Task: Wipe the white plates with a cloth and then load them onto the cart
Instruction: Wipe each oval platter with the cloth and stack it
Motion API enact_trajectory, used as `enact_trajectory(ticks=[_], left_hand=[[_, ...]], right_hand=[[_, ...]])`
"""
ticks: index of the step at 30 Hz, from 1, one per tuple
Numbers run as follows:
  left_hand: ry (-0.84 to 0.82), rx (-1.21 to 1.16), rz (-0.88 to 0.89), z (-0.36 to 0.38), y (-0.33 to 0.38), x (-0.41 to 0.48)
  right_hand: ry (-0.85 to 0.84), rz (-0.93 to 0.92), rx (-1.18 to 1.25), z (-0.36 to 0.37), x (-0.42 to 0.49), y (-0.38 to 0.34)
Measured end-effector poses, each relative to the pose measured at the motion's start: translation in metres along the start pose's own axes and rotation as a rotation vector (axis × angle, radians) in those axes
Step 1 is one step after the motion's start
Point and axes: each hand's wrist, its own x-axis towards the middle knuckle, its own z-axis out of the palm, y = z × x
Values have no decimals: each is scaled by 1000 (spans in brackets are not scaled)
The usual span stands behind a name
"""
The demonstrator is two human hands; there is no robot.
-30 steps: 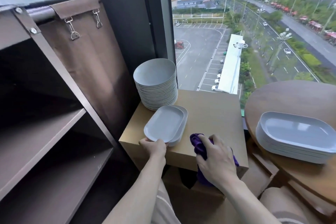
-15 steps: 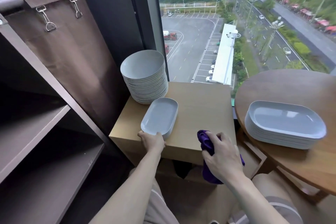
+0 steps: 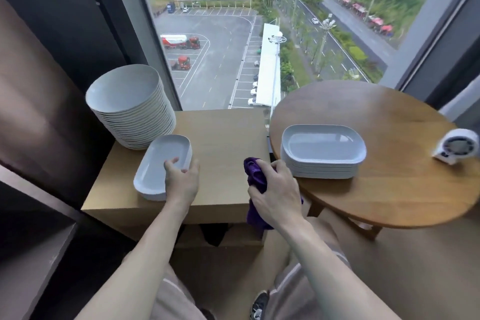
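Observation:
Two stacked white oblong plates lie on the light wooden stand, in front of a tall stack of round white plates. My left hand grips the top oblong plate at its near right rim, fingers curled over the inside and thumb outside. A bunched purple cloth is held in my right hand, which hovers at the stand's near right corner. Another stack of oblong plates sits on the round wooden table to the right. The cart's dark shelves show at the far left.
A brown fabric bag hangs on the cart beside the round plates. A small white fan stands on the round table's right edge. The window glass rises directly behind both tables. My knees are below the stand.
The view swung right, so most of the cart left the frame. My left hand slid from the plate's near end to its right rim. The right hand still holds the cloth.

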Motion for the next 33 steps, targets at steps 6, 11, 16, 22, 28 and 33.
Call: enact_trajectory(ticks=[6, 11, 16, 22, 28, 33], left_hand=[[-347, 68, 121, 81, 28, -41], [-497, 125, 182, 126, 51, -61], [-631, 253, 322, 155, 71, -66], [-766, 411, 360, 177, 84, -50], [-889, 209, 286, 183, 66, -34], [-896, 146, 253, 186, 58, -26]], right_hand=[[114, 55, -31, -41, 15, 35], [229, 142, -41, -86, 33, 74], [365, 221, -87, -130, 56, 104], [257, 263, -257, -133, 86, 133], [60, 342, -490, -110, 101, 143], [-31, 270, -643, -108, 112, 140]])
